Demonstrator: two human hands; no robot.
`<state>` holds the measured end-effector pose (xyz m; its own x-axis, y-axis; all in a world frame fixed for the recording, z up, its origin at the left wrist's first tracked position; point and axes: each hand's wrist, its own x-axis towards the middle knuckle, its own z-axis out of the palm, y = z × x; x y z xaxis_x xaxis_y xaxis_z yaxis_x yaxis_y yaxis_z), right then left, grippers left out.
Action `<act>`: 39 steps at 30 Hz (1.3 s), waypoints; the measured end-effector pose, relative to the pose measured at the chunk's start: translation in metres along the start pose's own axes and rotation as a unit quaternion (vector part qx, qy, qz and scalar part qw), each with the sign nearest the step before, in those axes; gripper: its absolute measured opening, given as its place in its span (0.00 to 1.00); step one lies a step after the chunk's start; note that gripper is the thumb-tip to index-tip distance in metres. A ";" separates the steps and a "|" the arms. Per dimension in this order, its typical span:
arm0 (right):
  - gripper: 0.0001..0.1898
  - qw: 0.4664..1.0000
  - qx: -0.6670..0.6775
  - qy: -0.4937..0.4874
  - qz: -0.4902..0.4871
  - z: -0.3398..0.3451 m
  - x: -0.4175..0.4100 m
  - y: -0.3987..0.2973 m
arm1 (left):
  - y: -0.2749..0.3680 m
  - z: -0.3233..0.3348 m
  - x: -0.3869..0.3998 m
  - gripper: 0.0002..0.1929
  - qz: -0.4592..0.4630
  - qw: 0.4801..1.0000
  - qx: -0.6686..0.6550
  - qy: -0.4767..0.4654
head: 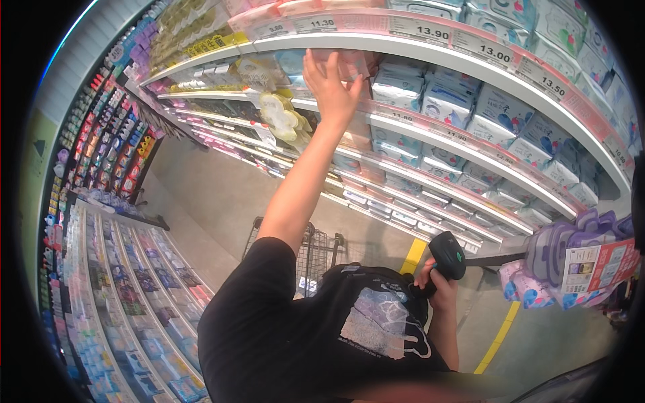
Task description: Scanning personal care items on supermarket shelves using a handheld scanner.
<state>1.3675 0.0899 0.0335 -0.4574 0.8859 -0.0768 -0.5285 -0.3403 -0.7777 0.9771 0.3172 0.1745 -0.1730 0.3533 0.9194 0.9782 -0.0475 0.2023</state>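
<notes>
My left hand (332, 93) reaches up to a shelf with its fingers spread. Its fingertips lie over a pink soft-plastic package (350, 63), and whether they press on it cannot be told. A light blue package (292, 63) is just left of the fingers. White and blue packs (398, 88) fill the shelf to the right. Lower down, my right hand (441, 289) grips the handle of a black handheld barcode scanner (447, 256) in front of my body. The scanner's head points upward, towards the shelving.
A white shelf edge (352, 41) with price labels runs above my left hand. Yellow shelf tags (282, 116) jut out below it. A wire cart (307, 252) stands on the floor by my body. Purple containers (549, 252) hang at right; another stocked rack (126, 302) stands at left.
</notes>
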 end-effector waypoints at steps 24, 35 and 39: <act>0.14 0.977 -0.160 0.016 0.143 -0.119 0.052 0.008 | 0.243 -0.166 -0.014 0.42 0.116 0.652 -0.731 -0.167; 0.21 0.892 -0.346 -0.088 0.279 -0.093 0.085 0.047 | 0.215 -0.217 -0.016 0.35 0.095 0.737 -0.664 -0.084; 0.20 0.865 -0.403 -0.111 0.280 -0.089 0.078 0.068 | 0.189 -0.241 -0.010 0.31 0.099 0.739 -0.665 -0.028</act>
<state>1.3593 0.1634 -0.0809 -0.6536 0.5413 -0.5290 0.4480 -0.2866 -0.8468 1.1358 0.0795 0.2849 -0.0001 0.2539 0.9672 -0.0024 -0.9672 0.2539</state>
